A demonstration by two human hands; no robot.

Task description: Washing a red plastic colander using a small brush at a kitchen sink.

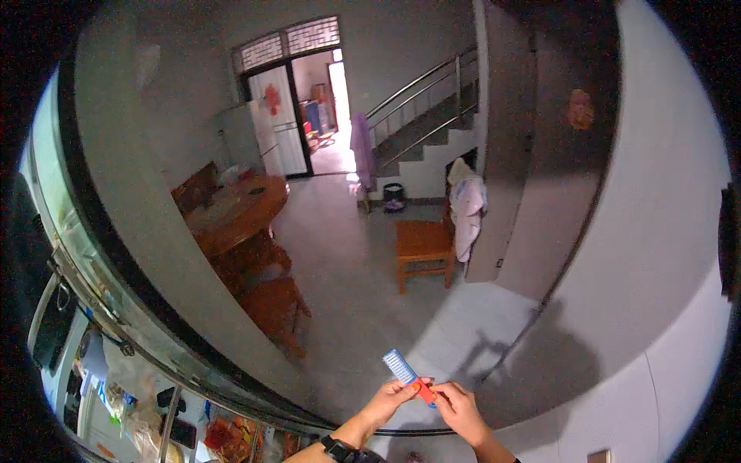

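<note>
A blue and red brush with pale bristles [400, 368] is held up in front of me near the bottom of the view, its bristled end pointing up and left. My left hand [395, 400] grips it around the middle, thumb on the red part of the handle. At the lower end of the handle, the fingers of my right hand [455, 403] pinch the red and blue tip. A dark watch is on my left wrist.
Beyond the hands, a wooden chair [425, 238] with cloths over its back stands on the tiled floor. A round wooden table [243, 208] and chairs are at left, with a staircase behind. Cluttered shelves with bags and packets [145, 428] fill the lower left.
</note>
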